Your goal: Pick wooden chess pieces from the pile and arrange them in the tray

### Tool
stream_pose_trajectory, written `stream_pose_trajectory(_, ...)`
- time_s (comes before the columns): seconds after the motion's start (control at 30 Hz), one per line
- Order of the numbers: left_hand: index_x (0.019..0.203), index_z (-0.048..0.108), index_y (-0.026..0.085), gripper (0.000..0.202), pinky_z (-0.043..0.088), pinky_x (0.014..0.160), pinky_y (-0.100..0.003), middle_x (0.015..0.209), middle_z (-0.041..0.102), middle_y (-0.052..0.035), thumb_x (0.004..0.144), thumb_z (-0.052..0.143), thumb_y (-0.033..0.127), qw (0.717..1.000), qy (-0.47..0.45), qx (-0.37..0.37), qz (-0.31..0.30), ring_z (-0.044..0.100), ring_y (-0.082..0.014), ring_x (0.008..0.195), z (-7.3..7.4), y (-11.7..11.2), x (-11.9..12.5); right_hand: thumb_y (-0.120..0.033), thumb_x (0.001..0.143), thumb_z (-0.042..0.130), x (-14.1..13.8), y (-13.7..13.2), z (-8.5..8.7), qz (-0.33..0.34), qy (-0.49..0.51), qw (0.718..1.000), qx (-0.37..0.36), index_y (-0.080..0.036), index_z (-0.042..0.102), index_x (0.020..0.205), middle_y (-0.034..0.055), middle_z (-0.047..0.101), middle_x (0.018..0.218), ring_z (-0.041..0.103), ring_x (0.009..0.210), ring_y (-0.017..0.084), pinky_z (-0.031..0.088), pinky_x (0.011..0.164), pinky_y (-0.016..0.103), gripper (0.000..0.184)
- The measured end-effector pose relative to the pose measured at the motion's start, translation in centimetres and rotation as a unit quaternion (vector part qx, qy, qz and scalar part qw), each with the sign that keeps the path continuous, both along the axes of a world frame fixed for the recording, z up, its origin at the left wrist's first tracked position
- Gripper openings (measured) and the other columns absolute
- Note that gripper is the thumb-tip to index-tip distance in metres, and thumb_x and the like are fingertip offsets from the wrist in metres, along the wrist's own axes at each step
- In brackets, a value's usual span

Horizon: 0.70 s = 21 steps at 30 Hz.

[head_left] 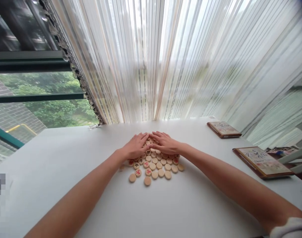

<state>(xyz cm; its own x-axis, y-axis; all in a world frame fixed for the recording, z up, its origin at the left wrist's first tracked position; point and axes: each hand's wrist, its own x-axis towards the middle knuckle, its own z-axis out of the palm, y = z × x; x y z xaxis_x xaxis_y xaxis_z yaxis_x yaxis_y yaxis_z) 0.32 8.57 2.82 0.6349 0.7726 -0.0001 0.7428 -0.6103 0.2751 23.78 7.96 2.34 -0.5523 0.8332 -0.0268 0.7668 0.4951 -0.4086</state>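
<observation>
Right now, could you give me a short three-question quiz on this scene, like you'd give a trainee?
1. True or false: both hands lie flat, palms down, on the pile of round wooden game pieces.
2. Multiple choice: where are the two framed boards? A) left of the pile B) right of the pile C) under the hands
3. What colours are the characters on the face-up pieces?

Key:
1. True: the left hand and right hand rest on the pile, fingers meeting.
2. B: the nearer board and the farther board lie on the white table, to the right.
3. Red and black.
</observation>
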Motion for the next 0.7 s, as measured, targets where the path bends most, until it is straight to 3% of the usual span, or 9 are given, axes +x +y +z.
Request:
stream_pose_trajectory(0.1, 0.167, 0.032, 0.019, 0.079, 0.018, 0.131, -0.056, 0.176, 0.026, -0.0168, 0.106, 0.032, 0.068, 1.0, 0.001, 0.013, 0.009, 0.021, -0.0336, 0.164, 0.8, -2.8, -1.5, -0.086, 0.094, 0.04, 1.2, -2.2, 1.2, -0.01, 0.0, 1.0, 0.002, -0.027, 0.029, 0.17, 0.0126, 0.02, 0.178, 0.012, 0.165, 0.038, 0.011, 0.132, 0.06, 0.096)
stream_pose_trajectory(0.17, 0.169, 0.025, 0.023, 0.085, 0.016, 0.131, -0.059, 0.178, 0.021, -0.0157, 0.102, 0.038, 0.073, 1.0, 0.0, 0.018, 0.017, 0.017, -0.0354, 0.165, 0.5, -5.9, -3.2, -0.086, 0.092, 0.048, 2.8, -4.7, 1.4, -0.026, 0.001, 1.0, 0.007, -0.03, 0.023, 0.171, 0.0121, 0.011, 0.18, 0.004, 0.165, 0.039, 0.01, 0.131, 0.065, 0.1)
stream_pose_trajectory(0.3, 0.172, 0.009, 0.018, 0.119, 0.02, 0.128, -0.069, 0.178, 0.012, -0.0245, 0.085, 0.05, 0.089, 0.987, -0.004, 0.078, 0.142, 0.011, -0.0462, 0.164, -2.9, -12.7, -5.2, -0.085, 0.081, 0.066, 5.6, -11.0, -0.8, -0.073, -0.004, 0.997, 0.021, -0.034, 0.007, 0.172, 0.0136, 0.003, 0.18, 0.0, 0.165, 0.044, 0.019, 0.128, 0.069, 0.12)
stream_pose_trajectory(0.37, 0.171, 0.008, 0.013, 0.134, 0.019, 0.128, -0.069, 0.177, 0.012, -0.0274, 0.076, 0.054, 0.096, 0.983, 0.003, 0.093, 0.156, 0.008, -0.0487, 0.163, -4.8, -15.0, -4.9, -0.087, 0.073, 0.071, 5.8, -13.2, -2.5, -0.09, -0.016, 0.995, 0.049, -0.033, 0.005, 0.172, 0.0159, 0.005, 0.18, 0.0, 0.164, 0.047, 0.015, 0.127, 0.073, 0.131)
stream_pose_trajectory(0.47, 0.17, 0.008, 0.011, 0.142, 0.02, 0.129, -0.066, 0.177, 0.007, -0.0279, 0.069, 0.056, 0.099, 0.98, -0.004, 0.119, 0.159, 0.001, -0.0494, 0.164, -6.1, -15.6, -3.4, -0.089, 0.068, 0.072, 4.9, -14.2, -3.9, -0.11, -0.027, 0.991, 0.076, -0.029, 0.01, 0.172, 0.0174, 0.006, 0.18, -0.002, 0.163, 0.049, 0.013, 0.128, 0.073, 0.136)
stream_pose_trajectory(0.7, 0.169, 0.018, 0.011, 0.14, 0.022, 0.128, -0.067, 0.176, 0.016, -0.0274, 0.068, 0.057, 0.099, 0.976, -0.016, 0.139, 0.166, 0.01, -0.0506, 0.163, -5.9, -12.2, -1.9, -0.086, 0.068, 0.074, 2.8, -11.7, -3.1, -0.1, -0.037, 0.993, 0.058, -0.023, 0.017, 0.171, 0.0188, 0.007, 0.179, 0.0, 0.163, 0.048, 0.015, 0.129, 0.07, 0.134)
